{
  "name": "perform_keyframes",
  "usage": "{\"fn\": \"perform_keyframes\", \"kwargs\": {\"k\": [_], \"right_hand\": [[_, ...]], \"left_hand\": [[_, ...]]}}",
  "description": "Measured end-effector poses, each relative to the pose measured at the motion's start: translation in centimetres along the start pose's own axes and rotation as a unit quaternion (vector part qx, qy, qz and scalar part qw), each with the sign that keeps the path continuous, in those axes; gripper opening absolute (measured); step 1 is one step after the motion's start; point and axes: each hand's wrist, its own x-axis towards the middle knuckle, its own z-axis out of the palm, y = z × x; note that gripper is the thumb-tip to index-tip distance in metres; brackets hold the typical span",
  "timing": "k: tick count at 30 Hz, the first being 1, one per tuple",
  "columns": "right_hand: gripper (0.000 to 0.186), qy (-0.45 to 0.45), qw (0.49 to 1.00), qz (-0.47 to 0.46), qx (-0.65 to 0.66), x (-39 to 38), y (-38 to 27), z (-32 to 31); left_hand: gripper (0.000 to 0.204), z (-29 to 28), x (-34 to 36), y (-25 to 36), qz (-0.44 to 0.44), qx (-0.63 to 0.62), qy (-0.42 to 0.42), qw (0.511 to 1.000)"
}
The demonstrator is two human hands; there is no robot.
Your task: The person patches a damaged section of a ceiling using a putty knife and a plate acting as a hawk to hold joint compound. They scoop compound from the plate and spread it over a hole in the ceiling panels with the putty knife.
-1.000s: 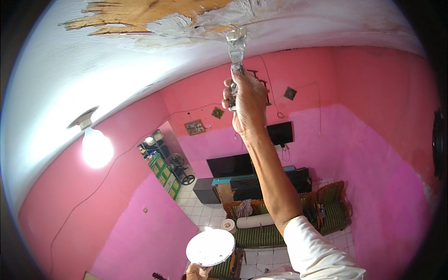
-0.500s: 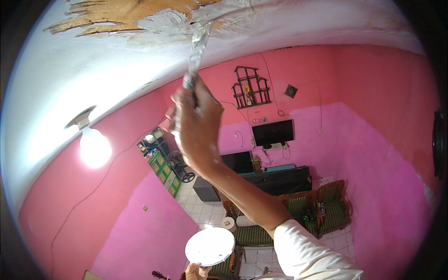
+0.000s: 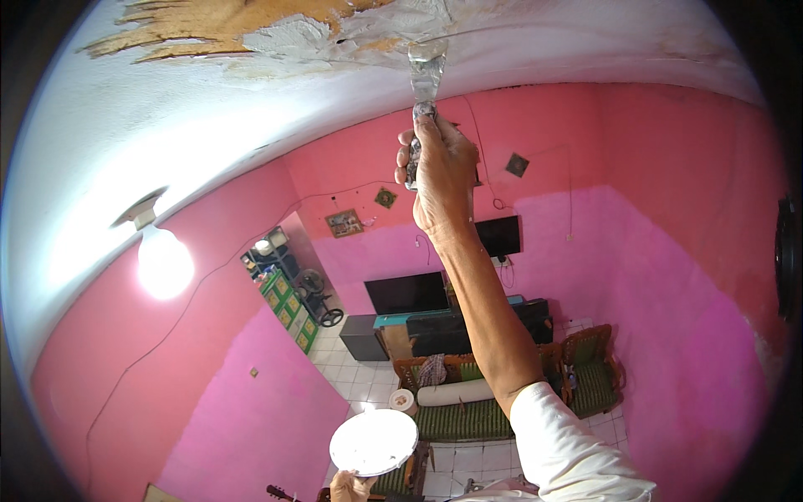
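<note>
My right hand (image 3: 445, 171) is raised overhead, fingers wrapped round the handle of a putty knife (image 3: 427, 77). Its wide metal blade meets the ceiling (image 3: 535, 50) at the right end of a smeared grey-white filler patch (image 3: 288, 40). To the left of that filler, a bare brown-orange area (image 3: 188, 27) with ragged edges shows. Low in the view, my left hand (image 3: 350, 486) grips the near rim of a round white plate (image 3: 373, 440). A few small lumps lie near the plate's edge; glare hides most of its surface.
A lit bulb (image 3: 165, 263) hangs from the ceiling at the left. Far below stand a green-striped sofa (image 3: 464, 422), a matching armchair (image 3: 592, 368) and a dark speaker box (image 3: 365, 339). A television (image 3: 407, 294) stands by the far pink wall. A guitar's head (image 3: 280, 492) shows at the lower edge.
My right hand has moved to the right with the putty knife, its blade sliding along the ceiling from the middle of the filler to its right end. My left hand and the plate have barely moved.
</note>
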Motion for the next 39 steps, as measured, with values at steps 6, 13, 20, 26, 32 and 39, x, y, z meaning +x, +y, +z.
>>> {"fn": "perform_keyframes", "kwargs": {"k": [6, 13, 20, 26, 32, 39], "right_hand": [[0.02, -0.016, 1.0, 0.001, 0.004, -2.2, -1.7, 1.1], [0.02, -0.048, 0.999, -0.004, 0.008, -6.9, -3.4, 3.4], [0.018, -0.062, 0.997, -0.037, -0.041, -10.2, -3.7, 5.6], [0.021, -0.083, 0.991, -0.07, -0.081, -13.0, -3.1, 4.8], [0.016, -0.034, 0.999, 0.017, -0.021, -5.9, 0.0, 0.9], [0.013, 0.029, 0.999, 0.0, 0.024, -4.3, 1.8, 1.9]], "left_hand": [[0.047, -0.8, -0.8, -0.1, 0.012, -0.001, -0.032, 0.999], [0.048, -2.5, -3.3, -0.7, 0.027, 0.0, -0.003, 1.0], [0.048, -3.5, -3.6, 0.4, 0.036, 0.015, -0.01, 0.999], [0.044, -5.0, -4.2, 1.1, 0.055, -0.008, -0.101, 0.993], [0.04, -5.6, -3.5, 0.5, 0.123, 0.077, -0.103, 0.984], [0.039, -4.7, -3.3, 1.3, 0.064, 0.008, -0.079, 0.995]]}}
